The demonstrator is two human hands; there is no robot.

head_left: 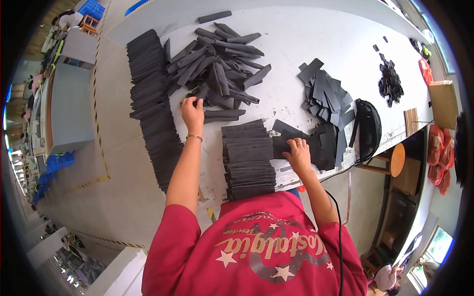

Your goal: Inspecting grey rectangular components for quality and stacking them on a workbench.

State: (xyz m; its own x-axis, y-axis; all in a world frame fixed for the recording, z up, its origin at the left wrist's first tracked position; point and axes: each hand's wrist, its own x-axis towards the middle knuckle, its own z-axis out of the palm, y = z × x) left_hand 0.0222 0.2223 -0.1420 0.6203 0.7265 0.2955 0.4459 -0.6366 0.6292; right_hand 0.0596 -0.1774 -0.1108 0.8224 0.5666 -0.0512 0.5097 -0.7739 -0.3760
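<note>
Left hand [192, 112] is closing on a dark strip [200, 93] from the far loose heap [217, 64]. Right hand [297, 154] is lying open, pressing flat pieces [321, 143] just right of the near stack [248, 158], steadying them.

At the far right end of your white bench [316, 29], a flat brown cardboard box [443, 102] sits just off the corner, squarish and plain. Below it, beside the bench's right edge, red plastic bags [439, 155] hang bunched together. You have no labels, signs or screens in view.
</note>
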